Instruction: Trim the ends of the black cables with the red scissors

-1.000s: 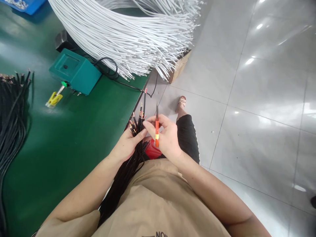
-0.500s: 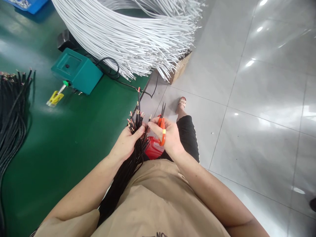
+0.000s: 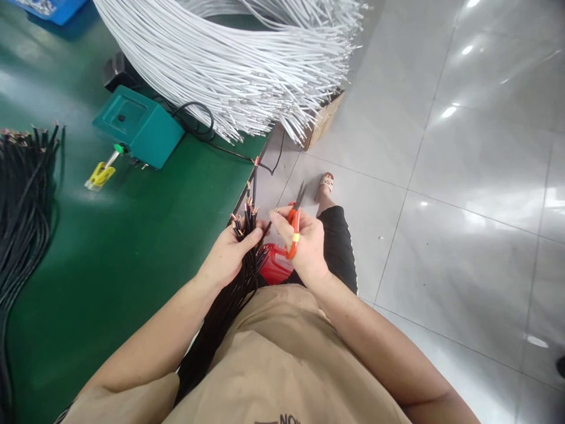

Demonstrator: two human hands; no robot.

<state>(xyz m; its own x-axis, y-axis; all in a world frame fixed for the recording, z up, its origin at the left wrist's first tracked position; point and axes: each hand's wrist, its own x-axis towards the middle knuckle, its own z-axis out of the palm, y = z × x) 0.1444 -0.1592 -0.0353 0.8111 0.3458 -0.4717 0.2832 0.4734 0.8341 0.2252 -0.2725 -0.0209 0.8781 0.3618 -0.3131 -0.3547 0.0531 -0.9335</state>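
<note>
My left hand (image 3: 229, 250) is closed around a bundle of black cables (image 3: 253, 259), thumb across the front. Their stripped ends, with small coloured wires, stick up past the fingers, and the rest of the bundle runs down over my lap. In my right hand (image 3: 306, 241) sits a pair of scissors (image 3: 295, 227) with orange handles, its dark blades pointing up and away. The right thumb and forefinger come together at the tip of one black cable, which leans out to the right of the bundle. Part of the left fingers is hidden behind the cables.
On the green table (image 3: 132, 282) stands a teal box-shaped device (image 3: 141, 129) with a yellow clip (image 3: 100, 175). White cables (image 3: 229, 70) lie beyond it, over a cardboard box (image 3: 325, 121). More black cables (image 3: 26, 194) lie left. A red container (image 3: 276, 265) is below my hands.
My right hand and the scissors have shifted slightly right, and the scissors have tilted further right. The cable at the right fingertips leans more to the right. The bundle's top ends have moved a little right.
</note>
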